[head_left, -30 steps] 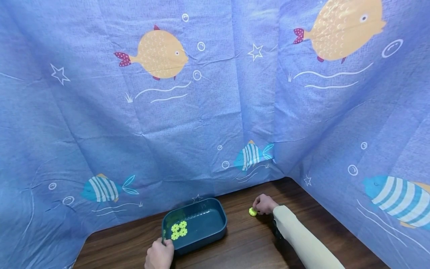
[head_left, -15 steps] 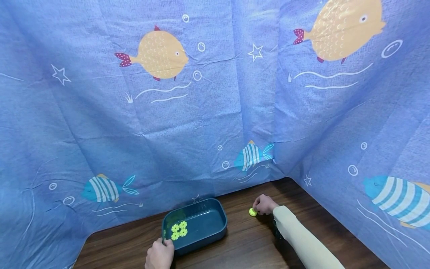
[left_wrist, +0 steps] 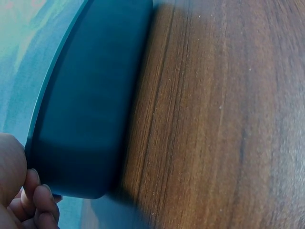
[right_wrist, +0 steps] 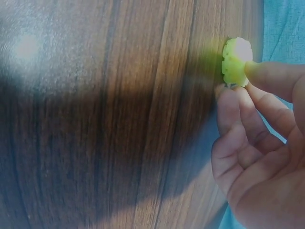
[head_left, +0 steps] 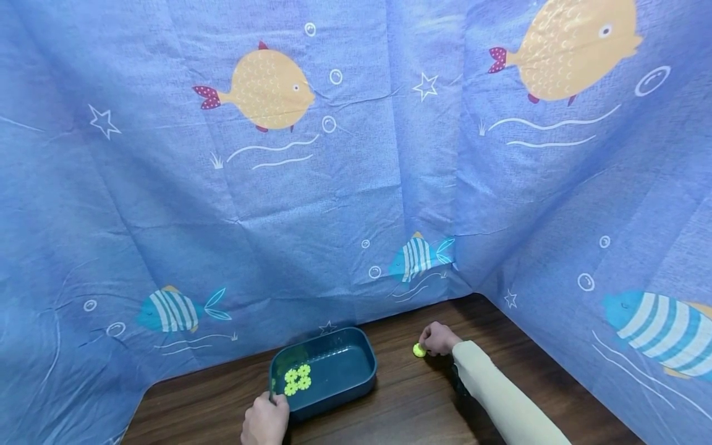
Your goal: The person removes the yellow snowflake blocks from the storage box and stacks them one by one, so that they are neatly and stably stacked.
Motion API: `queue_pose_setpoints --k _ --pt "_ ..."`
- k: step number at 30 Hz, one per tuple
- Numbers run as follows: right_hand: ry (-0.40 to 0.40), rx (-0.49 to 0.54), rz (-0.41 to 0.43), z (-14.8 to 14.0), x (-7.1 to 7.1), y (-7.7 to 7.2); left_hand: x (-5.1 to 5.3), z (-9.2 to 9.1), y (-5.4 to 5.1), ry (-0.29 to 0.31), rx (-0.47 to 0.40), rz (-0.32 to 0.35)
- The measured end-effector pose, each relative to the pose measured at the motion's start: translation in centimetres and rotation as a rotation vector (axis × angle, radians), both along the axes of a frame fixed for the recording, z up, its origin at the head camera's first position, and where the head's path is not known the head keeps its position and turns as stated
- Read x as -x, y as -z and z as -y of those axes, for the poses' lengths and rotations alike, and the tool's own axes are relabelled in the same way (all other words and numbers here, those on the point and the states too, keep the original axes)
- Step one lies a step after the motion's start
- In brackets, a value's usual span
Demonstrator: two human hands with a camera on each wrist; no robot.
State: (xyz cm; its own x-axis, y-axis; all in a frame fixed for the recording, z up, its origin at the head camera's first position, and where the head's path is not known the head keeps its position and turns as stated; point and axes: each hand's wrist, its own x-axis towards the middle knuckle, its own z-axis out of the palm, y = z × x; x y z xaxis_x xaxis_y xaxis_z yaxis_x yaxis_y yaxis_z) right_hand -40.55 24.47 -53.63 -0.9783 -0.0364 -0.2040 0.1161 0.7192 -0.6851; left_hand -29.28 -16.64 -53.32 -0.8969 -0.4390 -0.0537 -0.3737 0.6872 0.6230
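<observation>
A dark teal rectangular tray [head_left: 334, 405] stands on the wooden table, and my left hand [head_left: 266, 420] grips its near left corner. In the left wrist view, thumb and fingers pinch the rim of the tray [left_wrist: 90, 105]. Several yellow-green flower-shaped pieces [head_left: 303, 383] lie grouped at the left of the tray's floor. To the right of the tray, my right hand [head_left: 439, 338] pinches a single yellow-green notched disc [head_left: 419, 350] low at the table. The right wrist view shows the thumb against one face of the disc [right_wrist: 234, 62] and fingertips at its lower edge.
The brown wooden table [head_left: 389, 426] runs under everything. A blue fabric curtain [head_left: 311, 204] printed with fish borders its back, left and right sides. A pale sleeve [head_left: 500, 395] covers the right forearm, with a dark object partly visible under it.
The head view has shifted very slightly. Both hands, the tray and the pieces stay as they were.
</observation>
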Motion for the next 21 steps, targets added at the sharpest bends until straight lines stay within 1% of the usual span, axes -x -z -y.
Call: queue_pose_setpoints --k 5,8,10,13,16,21 --pt "-0.002 -0.016 -0.01 0.2 0.1 -0.1 0.1 0.0 0.0 -0.007 -0.006 0.001" --pt "0.0 -0.035 -0.037 0.4 0.2 -0.2 0.1 -0.1 0.0 -0.007 -0.008 0.002" --pt "0.003 -0.061 -0.072 0.6 0.2 -0.3 0.1 -0.1 0.0 -0.005 -0.009 0.001" --pt "-0.005 -0.097 -0.162 1.2 0.4 -0.7 0.2 -0.1 0.0 0.005 -0.007 -0.002" --pt "-0.051 -0.115 -0.256 2.7 0.5 -1.5 0.2 0.0 0.1 0.014 -0.003 0.005" --pt "-0.19 -0.115 -0.389 7.0 0.6 -3.5 0.2 0.1 0.1 0.012 -0.009 0.012"
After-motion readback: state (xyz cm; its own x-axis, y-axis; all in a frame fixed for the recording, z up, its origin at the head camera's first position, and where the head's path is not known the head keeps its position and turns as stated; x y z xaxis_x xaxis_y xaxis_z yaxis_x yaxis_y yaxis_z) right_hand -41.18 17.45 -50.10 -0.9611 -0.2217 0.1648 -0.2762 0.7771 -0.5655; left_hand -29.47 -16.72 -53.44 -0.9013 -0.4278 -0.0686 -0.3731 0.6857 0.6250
